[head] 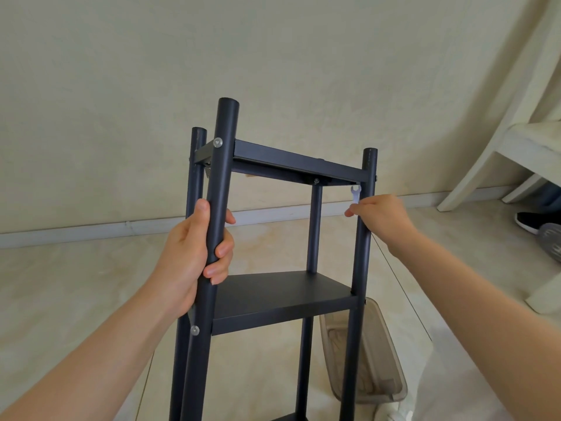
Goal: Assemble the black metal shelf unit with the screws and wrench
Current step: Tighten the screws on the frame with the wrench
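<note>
- The black metal shelf unit (282, 294) stands upright on the pale floor (76, 284) in the middle of the scene, close to the person, with the wall behind it.
- The left hand (194, 253) grips the near left post (223, 165). Its fingers are curled fully round the tube and the thumb lies up the post's left side, between the top shelf (291, 161) and the shelf below it.
- A clear-capped screw (217, 142) sits in that post at the top shelf, and a second screw head (195, 330) shows lower down.
- The right hand (382, 215) pinches the lower end of a small silver wrench (355, 194) between thumb and fingertips, in front of the right post (362, 262).
- The wrench stands upright with its open end up, just under the top shelf's right corner.
- A translucent bin (373, 360) lies on the floor beside the unit's right side.
- A white chair (522, 141) and a black shoe (529, 221) are at the far right.
</note>
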The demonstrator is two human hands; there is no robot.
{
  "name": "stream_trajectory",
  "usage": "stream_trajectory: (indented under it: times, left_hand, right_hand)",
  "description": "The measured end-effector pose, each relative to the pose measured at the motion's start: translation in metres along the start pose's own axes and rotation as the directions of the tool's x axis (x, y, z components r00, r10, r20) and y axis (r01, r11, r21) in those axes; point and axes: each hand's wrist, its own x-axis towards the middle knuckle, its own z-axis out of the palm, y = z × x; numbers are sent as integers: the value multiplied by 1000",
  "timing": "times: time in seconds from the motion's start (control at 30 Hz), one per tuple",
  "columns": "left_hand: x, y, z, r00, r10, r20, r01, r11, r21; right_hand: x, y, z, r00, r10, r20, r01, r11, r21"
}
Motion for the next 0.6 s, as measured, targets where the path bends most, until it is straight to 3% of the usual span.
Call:
stream_trajectory:
  times: [0.1, 0.17, 0.27, 0.43, 0.6]
  left_hand:
    - [2, -1, -1, 1000, 8, 2, -8, 1000, -3]
    - [5, -1, -3, 1000, 18, -3, -18, 1000, 9]
    - [10, -1, -9, 999, 44, -19, -43, 998, 35]
    - [14, -1, -22, 994, 87, -72, -82, 994, 66]
    - [21, 3, -33, 971, 206, -118, -184, 968, 172]
  right_hand:
    - [3, -6, 5, 983, 148, 109, -159, 982, 99]
    - [3, -6, 8, 981, 148, 129, -169, 971, 169]
    - [1, -6, 8, 989, 97, 114, -127, 950, 287]
    - [-8, -14, 11, 993, -84, 79, 49, 927, 372]
    - [-16, -26, 17, 988, -153, -18, 148, 904, 401]
